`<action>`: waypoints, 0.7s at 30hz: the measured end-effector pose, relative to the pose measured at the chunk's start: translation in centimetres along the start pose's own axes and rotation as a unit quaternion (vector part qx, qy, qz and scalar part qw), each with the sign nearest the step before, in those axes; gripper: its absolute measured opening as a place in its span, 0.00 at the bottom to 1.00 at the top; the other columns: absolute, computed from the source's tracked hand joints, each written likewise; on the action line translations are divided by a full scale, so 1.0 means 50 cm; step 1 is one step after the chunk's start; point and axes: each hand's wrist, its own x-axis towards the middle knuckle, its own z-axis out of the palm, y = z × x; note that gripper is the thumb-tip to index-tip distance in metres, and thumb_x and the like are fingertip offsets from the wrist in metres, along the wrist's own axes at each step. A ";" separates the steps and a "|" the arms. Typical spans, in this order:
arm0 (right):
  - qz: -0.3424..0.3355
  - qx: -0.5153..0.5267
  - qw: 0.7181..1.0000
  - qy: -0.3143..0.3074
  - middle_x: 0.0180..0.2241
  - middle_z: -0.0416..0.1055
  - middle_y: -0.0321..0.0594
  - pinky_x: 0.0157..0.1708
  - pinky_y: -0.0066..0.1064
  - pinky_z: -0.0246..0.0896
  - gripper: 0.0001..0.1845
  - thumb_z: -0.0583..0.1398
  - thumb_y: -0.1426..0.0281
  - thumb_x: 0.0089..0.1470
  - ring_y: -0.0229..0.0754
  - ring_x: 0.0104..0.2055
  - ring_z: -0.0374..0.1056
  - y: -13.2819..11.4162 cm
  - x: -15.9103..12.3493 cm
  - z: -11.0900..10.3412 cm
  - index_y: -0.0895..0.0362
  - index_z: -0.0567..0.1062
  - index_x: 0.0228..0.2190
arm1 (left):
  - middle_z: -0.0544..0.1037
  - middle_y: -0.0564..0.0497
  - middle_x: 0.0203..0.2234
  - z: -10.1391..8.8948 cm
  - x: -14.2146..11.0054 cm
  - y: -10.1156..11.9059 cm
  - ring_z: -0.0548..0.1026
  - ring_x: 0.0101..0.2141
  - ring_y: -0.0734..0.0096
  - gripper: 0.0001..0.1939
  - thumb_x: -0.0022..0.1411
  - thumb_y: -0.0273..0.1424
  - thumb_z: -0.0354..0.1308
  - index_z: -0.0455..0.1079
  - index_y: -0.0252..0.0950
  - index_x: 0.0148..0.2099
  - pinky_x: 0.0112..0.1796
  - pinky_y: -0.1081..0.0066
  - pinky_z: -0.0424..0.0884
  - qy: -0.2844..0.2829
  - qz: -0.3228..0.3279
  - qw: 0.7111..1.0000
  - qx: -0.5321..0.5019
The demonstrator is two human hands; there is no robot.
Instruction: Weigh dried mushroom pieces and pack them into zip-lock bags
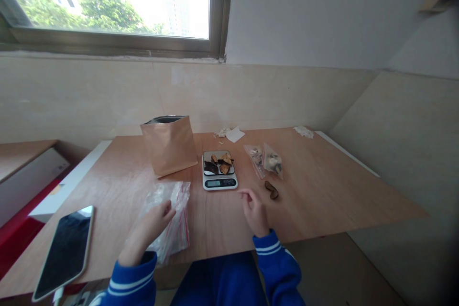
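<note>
At lower left I'm seeing one phone lying on the table. Beside it, the left hand is showing loosely curled over the empty bags; whether it's pinching any, I cannot tell, nor can I count them. I'm judging them light, limp and slippery, best gripped by the zip edge. Near centre, the right hand is pointing, half-curled, gripping nothing visible, between one dried piece, probably light and stiff, and one loaded scale. Beyond, two filled bags are lying right of centre; one pouch is standing left.
</note>
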 end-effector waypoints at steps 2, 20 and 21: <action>0.016 0.068 0.994 -0.089 0.35 0.74 0.41 0.37 0.33 0.63 0.12 0.51 0.64 0.63 0.43 0.34 0.69 -0.072 -0.010 0.029 0.54 0.73 0.39 | 0.64 0.55 0.18 -0.004 0.005 0.047 0.64 0.23 0.68 0.13 0.58 0.40 0.44 0.54 0.41 0.23 0.28 0.69 0.57 0.034 0.052 0.997 -0.044; 0.173 0.223 0.947 -0.156 0.19 0.65 0.32 0.20 0.28 0.57 0.20 0.58 0.50 0.53 0.38 0.21 0.62 -0.056 0.089 0.092 0.54 0.66 0.26 | 0.61 0.55 0.17 0.007 0.035 0.174 0.62 0.21 0.72 0.14 0.58 0.38 0.46 0.54 0.41 0.22 0.25 0.72 0.60 0.252 0.034 0.897 -0.363; 0.140 0.206 0.953 -0.175 0.23 0.69 0.35 0.24 0.29 0.61 0.19 0.56 0.51 0.56 0.39 0.25 0.65 -0.050 0.100 0.088 0.54 0.68 0.28 | 0.61 0.56 0.16 0.004 0.040 0.178 0.62 0.21 0.72 0.15 0.58 0.38 0.46 0.54 0.41 0.21 0.25 0.73 0.60 0.251 0.034 0.895 -0.367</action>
